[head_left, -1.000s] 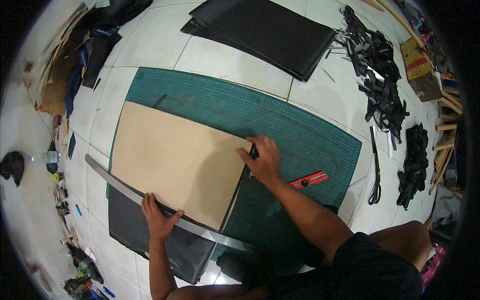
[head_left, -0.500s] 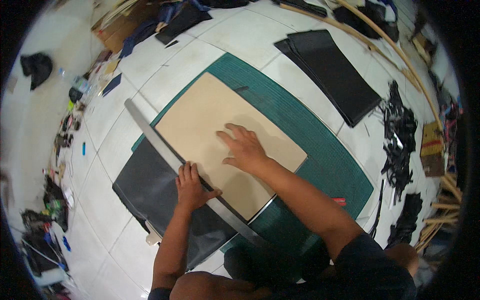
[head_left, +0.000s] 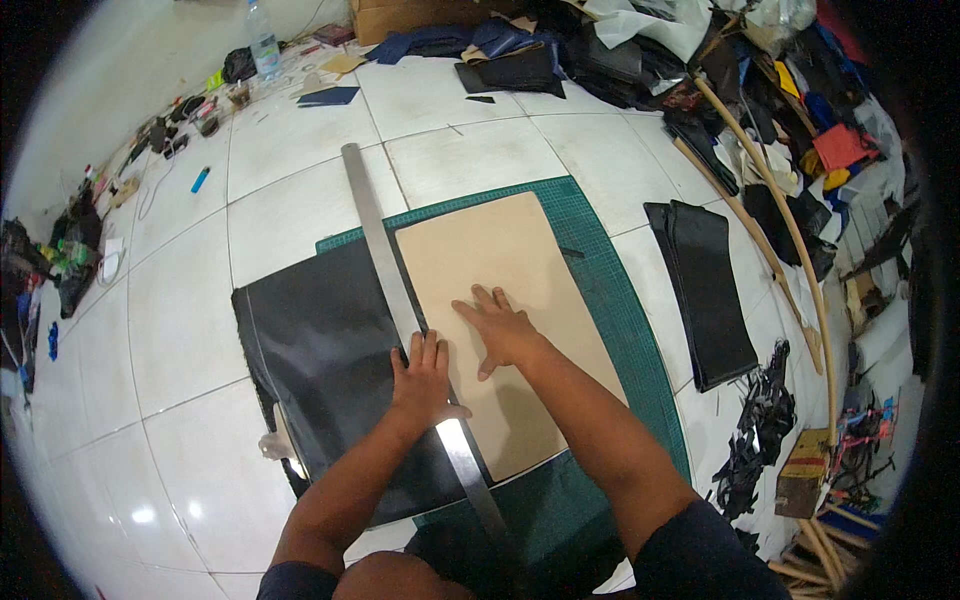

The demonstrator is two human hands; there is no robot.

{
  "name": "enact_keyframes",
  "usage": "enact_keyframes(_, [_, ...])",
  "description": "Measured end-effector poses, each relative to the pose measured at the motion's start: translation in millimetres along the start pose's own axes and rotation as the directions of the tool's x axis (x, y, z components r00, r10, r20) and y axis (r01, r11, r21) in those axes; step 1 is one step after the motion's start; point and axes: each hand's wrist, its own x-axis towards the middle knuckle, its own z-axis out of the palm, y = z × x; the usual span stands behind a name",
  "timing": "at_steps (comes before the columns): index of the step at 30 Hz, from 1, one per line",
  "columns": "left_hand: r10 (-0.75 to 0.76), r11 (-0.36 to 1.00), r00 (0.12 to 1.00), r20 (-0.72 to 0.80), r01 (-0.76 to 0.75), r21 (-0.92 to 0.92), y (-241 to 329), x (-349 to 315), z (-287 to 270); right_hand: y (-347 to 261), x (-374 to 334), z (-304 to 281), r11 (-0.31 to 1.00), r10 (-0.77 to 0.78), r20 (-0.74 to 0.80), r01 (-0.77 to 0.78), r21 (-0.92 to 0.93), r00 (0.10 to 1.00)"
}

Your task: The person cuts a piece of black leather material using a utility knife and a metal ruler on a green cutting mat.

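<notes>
A long metal ruler (head_left: 372, 220) lies across a sheet of black material (head_left: 315, 340), close along the left edge of a beige rectangular board (head_left: 490, 240). My left hand (head_left: 425, 388) rests on the ruler with its fingers stretched forward and the thumb out to the right, gripping nothing. Flat on the board, with fingers spread, is my right hand (head_left: 503, 328). A narrow black strip shows between ruler and board. Beneath them is a green cutting mat (head_left: 590, 240), visible at the back, right and front. The black sheet reaches past the mat on the left.
Folded black pieces (head_left: 705, 290) lie on the white tiled floor to the right, above a heap of black scraps (head_left: 755, 430). Long curved wooden poles (head_left: 790, 220) stretch beyond. Fabric piles (head_left: 520, 65) and a plastic bottle (head_left: 263, 45) are at the back, a blue lighter (head_left: 200, 180) at left.
The view has turned, so the mat and ruler appear more upright in it. Both hands keep almost the same places on the ruler and board. The red object on the mat is no longer visible.
</notes>
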Motion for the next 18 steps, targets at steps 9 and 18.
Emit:
enact_keyframes(9, [-0.026, 0.977, 0.990, -0.141, -0.005, -0.211, -49, -19, -19, 2, -1, -1, 1.000, 0.000, -0.006, 0.000, -0.012, 1.000])
enact_keyframes(18, [-0.008, 0.996, 0.996, -0.090, 0.000, -0.093, -84, 1, -27, 4, 2, 3, 0.998, -0.010, 0.002, 0.010, -0.057, 1.000])
